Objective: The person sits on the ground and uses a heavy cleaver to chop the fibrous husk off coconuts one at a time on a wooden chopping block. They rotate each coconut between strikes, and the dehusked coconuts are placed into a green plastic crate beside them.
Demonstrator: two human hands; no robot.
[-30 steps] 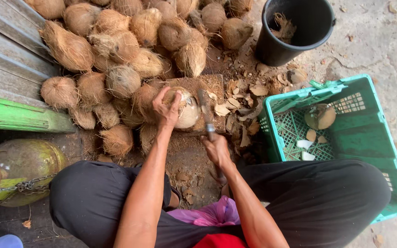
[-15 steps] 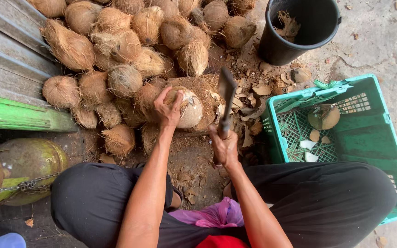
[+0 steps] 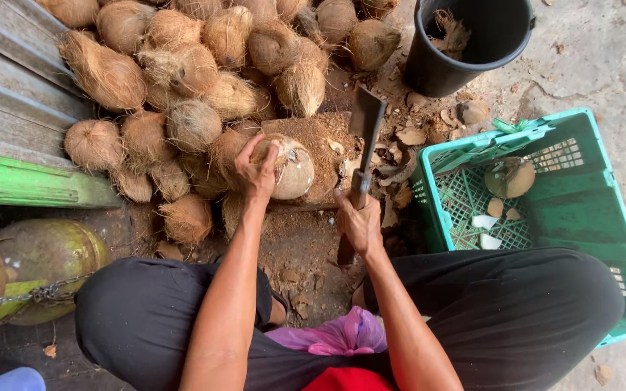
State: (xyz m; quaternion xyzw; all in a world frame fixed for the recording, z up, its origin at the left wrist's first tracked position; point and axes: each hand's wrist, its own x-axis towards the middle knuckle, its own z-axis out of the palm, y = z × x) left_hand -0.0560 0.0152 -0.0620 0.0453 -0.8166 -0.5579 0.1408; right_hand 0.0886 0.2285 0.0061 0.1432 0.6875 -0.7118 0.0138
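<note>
left hand (image 3: 256, 170): grip clamped on pale coconut (image 3: 291, 168) atop chopping block (image 3: 320, 148) | right hand (image 3: 360, 224): grip closed around cleaver (image 3: 365, 119), blade raised beside coconut | husk pile (image 3: 182, 80) crowds left, green crate (image 3: 545, 188) right

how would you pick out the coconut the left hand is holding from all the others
Start at the heap of husked coconuts by the corrugated wall. At its near edge, the left hand grips one coconut on a chopping block. Unlike its shaggy brown neighbours, it is shaved smooth and pale.

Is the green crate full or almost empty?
Almost empty: the green crate holds only a coconut half and a few white pieces; its mesh floor shows.
</note>
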